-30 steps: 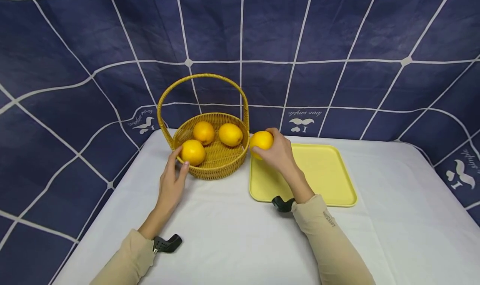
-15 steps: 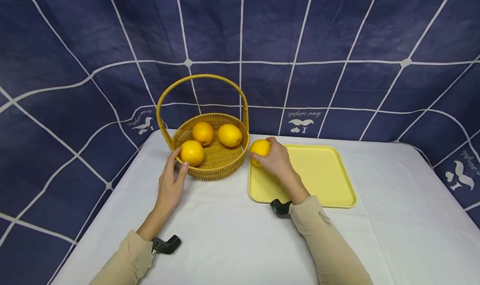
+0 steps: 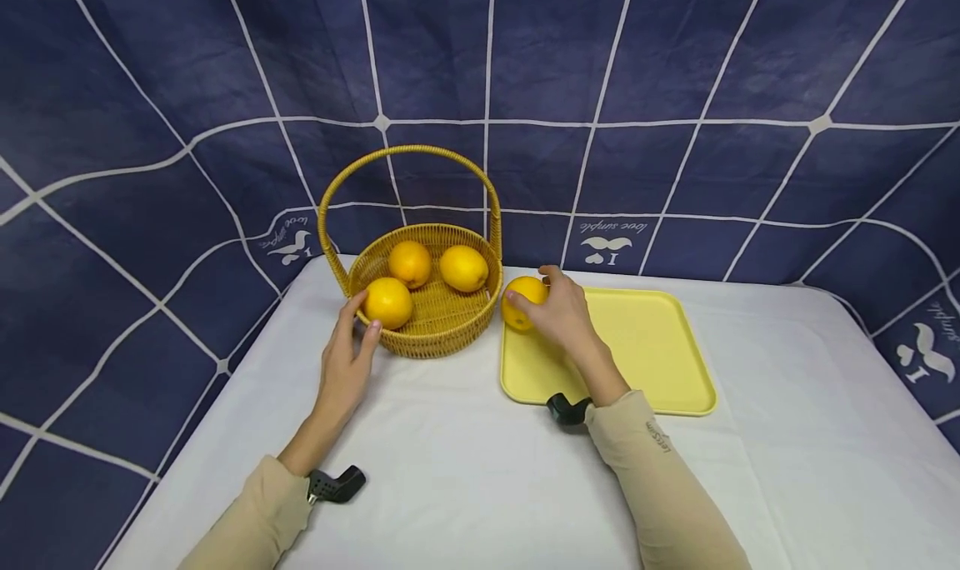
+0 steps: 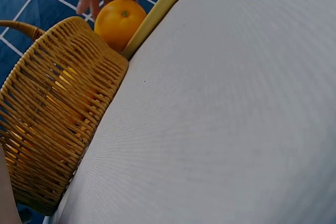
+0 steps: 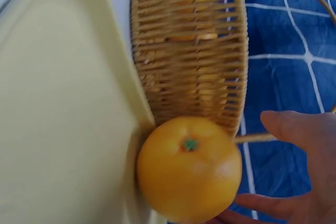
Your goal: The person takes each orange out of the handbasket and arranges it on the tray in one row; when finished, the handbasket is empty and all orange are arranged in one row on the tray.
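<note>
In the head view my left hand rests at the near left edge of the wicker basket, thumb and fingers spread beside an orange inside it. Another orange and a more oval yellow-orange fruit also lie in the basket. My right hand is at an orange on the left rim of the yellow tray, against the basket. In the right wrist view the thumb stands away from this orange, and the other fingers are extended close to its side.
A white cloth covers the table, with its front part before both arms. Behind the basket and tray hangs a blue curtain with white grid lines. The basket's tall handle arches over the fruit.
The orange in my right hand has come down onto the tray's left rim, and the fingers have loosened from it. My left hand stays at the basket.
</note>
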Motion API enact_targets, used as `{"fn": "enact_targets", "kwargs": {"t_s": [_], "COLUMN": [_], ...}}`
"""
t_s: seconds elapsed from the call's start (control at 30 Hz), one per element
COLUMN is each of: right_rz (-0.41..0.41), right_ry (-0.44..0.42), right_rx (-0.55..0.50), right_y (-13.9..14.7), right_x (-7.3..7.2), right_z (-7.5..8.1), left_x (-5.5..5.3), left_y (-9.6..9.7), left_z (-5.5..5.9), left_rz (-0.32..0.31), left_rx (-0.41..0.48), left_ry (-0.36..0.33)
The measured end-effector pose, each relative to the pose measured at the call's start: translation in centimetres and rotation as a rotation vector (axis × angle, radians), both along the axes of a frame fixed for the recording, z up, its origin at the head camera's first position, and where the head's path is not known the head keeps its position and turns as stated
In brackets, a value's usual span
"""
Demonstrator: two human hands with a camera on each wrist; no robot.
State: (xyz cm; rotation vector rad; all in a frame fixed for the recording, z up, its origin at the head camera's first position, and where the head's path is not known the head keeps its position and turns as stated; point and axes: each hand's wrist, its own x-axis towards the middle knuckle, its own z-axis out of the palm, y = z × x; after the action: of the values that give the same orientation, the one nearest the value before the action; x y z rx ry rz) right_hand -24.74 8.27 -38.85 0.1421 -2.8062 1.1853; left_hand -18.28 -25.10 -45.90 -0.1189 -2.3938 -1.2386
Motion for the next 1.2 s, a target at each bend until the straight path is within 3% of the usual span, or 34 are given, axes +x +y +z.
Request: {"fn": "enact_targets", "kwargs": {"t_s": [0.33, 0.53, 0.83, 1.03, 1.2], "right_rz": [0.039, 0.103, 0.248, 0.355, 0.385], "right_ry": [0.196, 0.244, 0.19, 0.114, 0.028], "right_rx": [-0.046, -0.079, -0.094, -0.142, -0.163], "right_y": [-2.1, -4.6, -9.9, -13.0, -15.2], "right_x": [1.4, 1.7, 0.7, -0.2, -0.9], "right_z": [1.3, 2.0, 2.9, 2.5, 1.9], "left_x": [0.1, 0.1, 0.1, 0.1, 0.0], "left_y": [0.1, 0.1, 0.3, 0.3, 0.2], "left_z": [0.2, 0.2, 0.2, 0.3, 0.2], "left_rz": [-0.005, -0.005, 0.006, 0.009, 0.007], "left_rx": [0.002, 0.0, -0.005, -0.009, -0.001], "left_ry": [-0.007, 0.001, -0.012, -0.03, -0.023]}}
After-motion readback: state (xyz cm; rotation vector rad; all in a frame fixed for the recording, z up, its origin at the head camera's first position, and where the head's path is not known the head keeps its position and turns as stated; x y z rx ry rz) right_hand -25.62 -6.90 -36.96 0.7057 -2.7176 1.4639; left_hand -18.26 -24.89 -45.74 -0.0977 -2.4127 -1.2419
